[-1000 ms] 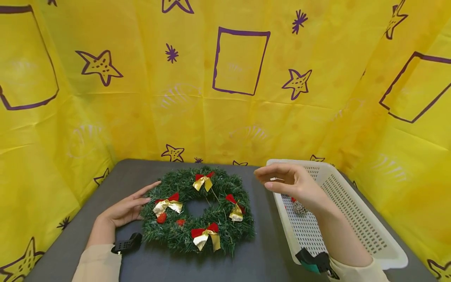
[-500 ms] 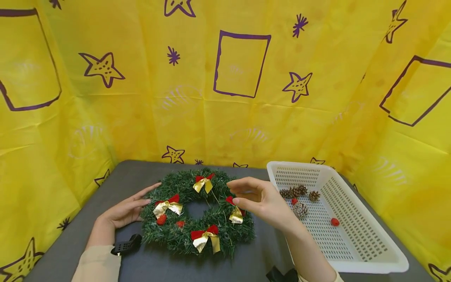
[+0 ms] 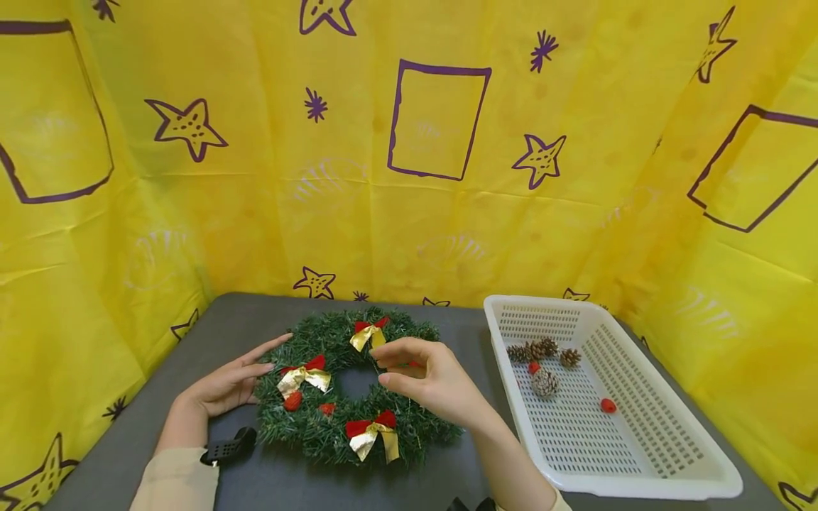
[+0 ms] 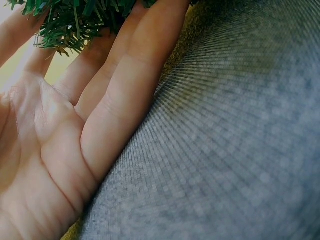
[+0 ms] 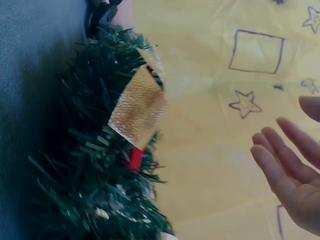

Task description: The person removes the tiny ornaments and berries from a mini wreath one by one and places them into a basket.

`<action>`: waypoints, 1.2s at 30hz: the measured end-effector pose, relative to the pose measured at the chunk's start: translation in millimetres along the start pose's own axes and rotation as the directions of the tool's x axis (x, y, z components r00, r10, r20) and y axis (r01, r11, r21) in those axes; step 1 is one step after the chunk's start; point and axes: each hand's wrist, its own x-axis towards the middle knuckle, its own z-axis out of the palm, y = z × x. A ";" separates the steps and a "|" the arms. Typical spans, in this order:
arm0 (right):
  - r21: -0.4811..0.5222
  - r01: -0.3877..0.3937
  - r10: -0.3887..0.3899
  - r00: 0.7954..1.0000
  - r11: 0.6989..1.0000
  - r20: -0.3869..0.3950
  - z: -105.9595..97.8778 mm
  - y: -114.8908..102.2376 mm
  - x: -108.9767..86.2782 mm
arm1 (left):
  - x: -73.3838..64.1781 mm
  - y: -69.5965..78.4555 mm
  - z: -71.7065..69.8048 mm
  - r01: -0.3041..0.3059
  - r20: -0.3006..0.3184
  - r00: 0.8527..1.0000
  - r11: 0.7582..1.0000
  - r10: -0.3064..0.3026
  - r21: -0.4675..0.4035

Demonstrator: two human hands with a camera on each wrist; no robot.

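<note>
A green Christmas wreath (image 3: 319,433) lies on the dark table, trimmed with red-and-gold bows (image 3: 373,434). Two small red berries (image 3: 292,400) sit in its lower left part. My left hand (image 3: 226,383) rests at the wreath's left side, fingers extended along it; in the left wrist view its fingers (image 4: 117,107) reach under the green tips. Above the wreath's right part, my right hand (image 3: 437,383) hovers with fingers bent loosely, hiding most of the right bow. The right wrist view shows that hand's thumb and fingers (image 5: 285,170) apart, with nothing between them.
A white perforated basket (image 3: 645,482) stands on the right of the table. Inside are several brown pine cones (image 3: 542,348), a frosted pine cone (image 3: 544,383) and red berries (image 3: 608,405). Yellow patterned cloth (image 3: 434,234) hangs around the back and sides.
My right hand has moved left from the basket's near side to above the wreath, uncovering the basket's contents. The left hand stays at the wreath's edge.
</note>
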 end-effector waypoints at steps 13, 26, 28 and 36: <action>0.026 -0.012 0.011 0.998 1.000 0.058 18.1 10.5 49.5 | -2.5 3.2 4.2 0.005 0.001 1.000 1.000 -0.005 0.004; 0.082 -0.043 0.025 0.976 0.996 0.215 34.5 26.2 82.7 | 1.5 1.5 1.5 0.007 -0.019 1.000 1.000 -0.007 0.011; 0.080 -0.037 0.016 0.968 0.996 0.249 36.4 32.8 83.8 | 0.8 0.4 0.9 0.010 -0.019 1.000 1.000 -0.009 0.009; 0.107 -0.068 0.026 0.934 0.992 0.357 39.0 52.8 86.1 | -1.6 0.6 2.3 0.009 -0.014 1.000 1.000 -0.009 -0.002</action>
